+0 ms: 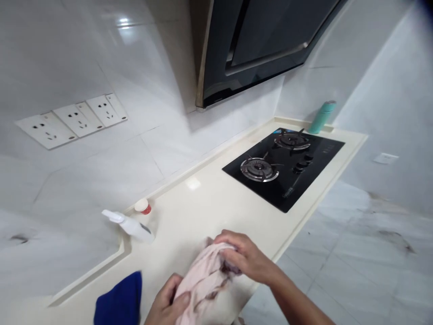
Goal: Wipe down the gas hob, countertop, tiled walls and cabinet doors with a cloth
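Observation:
Both hands grip a bunched pale pink cloth (203,275) with some dark stains, held over the front part of the cream counter (189,212). My left hand (167,300) is closed on the cloth's near left side, thumb on top. On the far right end, my right hand (245,255) has its fingers wrapped round the folds. Part of the cloth runs out of the bottom of the view. To the left of the hands, a blue cloth (119,300) lies on the counter.
A white spray bottle (130,225) and a small white-and-red cup (143,206) stand by the wall. A black gas hob (287,180) is set in the counter, with a green bottle (321,118) behind it. The dark range hood (264,45) juts out above.

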Demonstrator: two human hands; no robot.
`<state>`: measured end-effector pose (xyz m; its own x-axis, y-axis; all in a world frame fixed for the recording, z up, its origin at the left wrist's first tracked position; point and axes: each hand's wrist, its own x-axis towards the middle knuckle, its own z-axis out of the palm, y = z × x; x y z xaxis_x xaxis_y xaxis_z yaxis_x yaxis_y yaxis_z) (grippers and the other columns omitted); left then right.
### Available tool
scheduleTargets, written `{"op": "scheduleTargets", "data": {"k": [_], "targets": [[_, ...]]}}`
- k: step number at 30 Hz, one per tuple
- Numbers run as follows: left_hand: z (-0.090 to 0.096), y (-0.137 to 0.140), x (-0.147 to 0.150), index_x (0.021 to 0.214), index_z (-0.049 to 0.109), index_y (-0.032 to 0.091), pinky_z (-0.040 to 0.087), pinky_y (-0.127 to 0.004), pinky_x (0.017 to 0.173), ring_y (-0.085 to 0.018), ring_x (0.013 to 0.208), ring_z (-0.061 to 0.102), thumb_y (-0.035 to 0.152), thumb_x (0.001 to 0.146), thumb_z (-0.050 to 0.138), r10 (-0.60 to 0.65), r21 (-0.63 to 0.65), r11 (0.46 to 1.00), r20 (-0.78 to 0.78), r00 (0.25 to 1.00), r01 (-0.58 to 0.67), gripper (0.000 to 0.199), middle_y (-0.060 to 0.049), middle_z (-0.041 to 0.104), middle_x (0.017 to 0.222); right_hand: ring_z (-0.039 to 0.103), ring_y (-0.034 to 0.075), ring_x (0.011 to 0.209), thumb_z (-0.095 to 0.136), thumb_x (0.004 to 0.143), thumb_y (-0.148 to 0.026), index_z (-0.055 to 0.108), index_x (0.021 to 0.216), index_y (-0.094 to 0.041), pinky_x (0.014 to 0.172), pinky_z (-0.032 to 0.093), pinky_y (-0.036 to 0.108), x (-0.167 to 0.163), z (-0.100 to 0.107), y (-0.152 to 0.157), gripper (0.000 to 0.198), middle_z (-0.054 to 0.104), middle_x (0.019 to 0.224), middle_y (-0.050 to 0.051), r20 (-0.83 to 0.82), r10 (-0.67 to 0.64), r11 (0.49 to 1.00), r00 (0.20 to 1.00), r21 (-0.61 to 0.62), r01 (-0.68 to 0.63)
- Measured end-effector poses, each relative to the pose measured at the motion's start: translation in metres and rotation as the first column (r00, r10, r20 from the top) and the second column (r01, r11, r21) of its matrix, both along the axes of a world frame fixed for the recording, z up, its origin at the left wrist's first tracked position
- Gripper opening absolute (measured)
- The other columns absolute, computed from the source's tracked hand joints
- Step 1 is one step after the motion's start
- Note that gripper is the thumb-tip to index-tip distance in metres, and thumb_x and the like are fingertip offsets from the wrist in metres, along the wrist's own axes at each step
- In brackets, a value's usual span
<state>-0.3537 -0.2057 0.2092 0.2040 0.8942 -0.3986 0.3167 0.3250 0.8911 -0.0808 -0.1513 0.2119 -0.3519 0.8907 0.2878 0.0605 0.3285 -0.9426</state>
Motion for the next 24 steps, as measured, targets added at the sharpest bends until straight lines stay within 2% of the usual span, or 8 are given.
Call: {"op": "scheduleTargets", "data": {"k": [4,7,10,13,16,18,21,24], "targets": [[-0.015,0.009,0.020,0.086,0.049,0.020,0.036,-0.024,0.067,-0.012,0.075,0.041,0.062,0.076,0.071,-0.163,0.077,0.984,0.064,0.984,0.158,0.049,0.002,0.046,0.082,0.057,0.011,0.079,0.049,0.097,-0.028,0.067,0.106,-0.024,0.072,0.043,0.023,0.020,0.004,-0.010,0.020,0.062,0.092,0.000,0.090,-0.076,0.997,0.993,0.010,0.075],[-0.021,0.023,0.042,0.085,0.043,0.021,0.036,-0.025,0.067,-0.012,0.076,0.041,0.054,0.081,0.067,-0.175,0.133,0.979,0.147,0.974,0.155,0.041,0.001,0.049,0.088,0.056,0.011,0.074,0.049,0.098,-0.036,0.067,0.105,-0.023,0.066,0.044,0.022,0.040,0.002,-0.013,0.023,0.059,0.088,0.001,0.090,-0.151,0.988,0.985,-0.028,0.154],[-0.019,0.040,0.062,0.082,0.039,0.022,0.031,-0.023,0.061,-0.011,0.069,0.037,0.041,0.080,0.065,-0.014,0.176,0.984,0.116,0.993,-0.006,0.031,0.004,0.043,0.078,0.055,0.012,0.071,0.049,0.098,-0.045,0.065,0.106,-0.021,0.060,0.044,0.023,0.064,-0.009,-0.009,0.030,0.059,0.089,0.002,0.092,-0.175,0.978,0.980,-0.100,0.184],[-0.013,0.059,0.086,0.082,0.043,0.022,0.031,-0.022,0.061,-0.010,0.069,0.036,0.024,0.072,0.062,0.204,0.273,0.937,0.086,0.975,-0.220,0.021,0.005,0.041,0.076,0.055,0.012,0.071,0.050,0.097,-0.048,0.064,0.109,-0.022,0.059,0.044,0.023,0.092,-0.024,0.004,0.033,0.059,0.092,0.003,0.154,-0.092,0.977,0.984,-0.177,0.119],[-0.012,0.078,0.126,0.082,0.041,0.022,0.033,-0.021,0.062,-0.010,0.069,0.039,0.020,0.068,0.062,0.268,0.203,0.927,0.228,0.936,-0.315,0.025,0.005,0.043,0.076,0.057,0.015,0.084,0.053,0.093,-0.043,0.065,0.103,-0.023,0.072,0.048,0.025,0.129,-0.041,0.028,0.026,0.057,0.097,0.003,0.216,0.015,0.972,0.976,-0.232,0.037],[-0.015,0.090,0.163,0.083,0.039,0.023,0.032,-0.021,0.059,-0.009,0.066,0.039,0.022,0.069,0.064,0.262,0.102,0.944,0.347,0.900,-0.314,0.029,0.006,0.046,0.077,0.057,0.019,0.104,0.061,0.088,-0.039,0.065,0.106,-0.024,0.089,0.049,0.030,0.161,-0.054,0.047,0.024,0.056,0.115,0.005,0.207,0.112,0.957,0.972,-0.287,-0.049],[-0.017,0.105,0.225,0.082,0.038,0.023,0.030,-0.020,0.055,-0.008,0.063,0.038,0.020,0.070,0.065,0.171,0.049,0.977,0.418,0.892,-0.210,0.030,0.005,0.048,0.078,0.038,0.026,0.139,0.070,0.080,-0.038,0.052,0.136,-0.028,0.115,0.035,0.041,0.211,-0.072,0.075,0.060,0.034,0.152,0.009,0.101,0.237,0.911,0.966,-0.368,-0.185],[-0.009,0.115,0.278,0.084,0.044,0.021,0.031,-0.021,0.055,-0.008,0.066,0.040,0.009,0.066,0.058,0.035,0.061,0.996,0.348,0.937,-0.060,0.026,0.003,0.050,0.083,0.027,0.028,0.147,0.073,0.076,-0.040,0.026,0.156,-0.027,0.122,0.024,0.047,0.244,-0.073,0.098,0.095,0.025,0.160,0.011,-0.018,0.332,0.852,0.943,-0.422,-0.308]]}}
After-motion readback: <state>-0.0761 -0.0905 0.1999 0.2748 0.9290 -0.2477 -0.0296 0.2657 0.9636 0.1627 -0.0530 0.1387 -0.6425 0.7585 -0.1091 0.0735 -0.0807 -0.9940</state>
